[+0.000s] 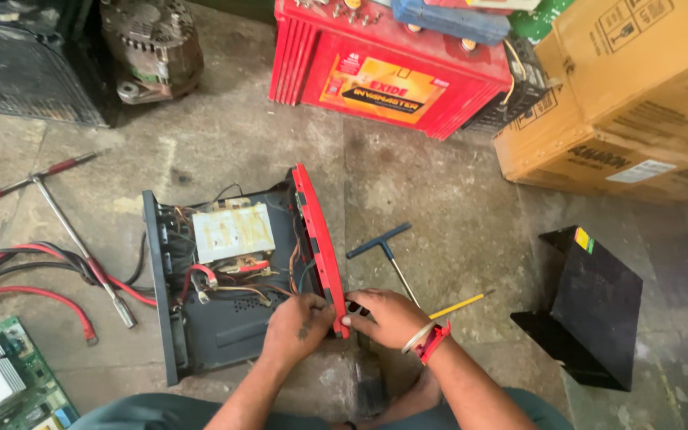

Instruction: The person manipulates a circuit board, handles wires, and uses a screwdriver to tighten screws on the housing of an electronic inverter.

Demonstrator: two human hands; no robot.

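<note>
Red front panel (322, 239) of an opened dark inverter case (216, 334) on the concrete floor (439, 207) — left hand (296, 325) and right hand (388, 317) pinch its near corner, fingers closed, apparently prying — a slip could strain the wires (236, 291) inside.

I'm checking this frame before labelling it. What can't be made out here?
- Head view: left hand and right hand hide the red front panel corner, so their grip is unclear.
- Circuit board: cut by the left and bottom edges.
- Wiring inside the open case: too small to trace.
</note>
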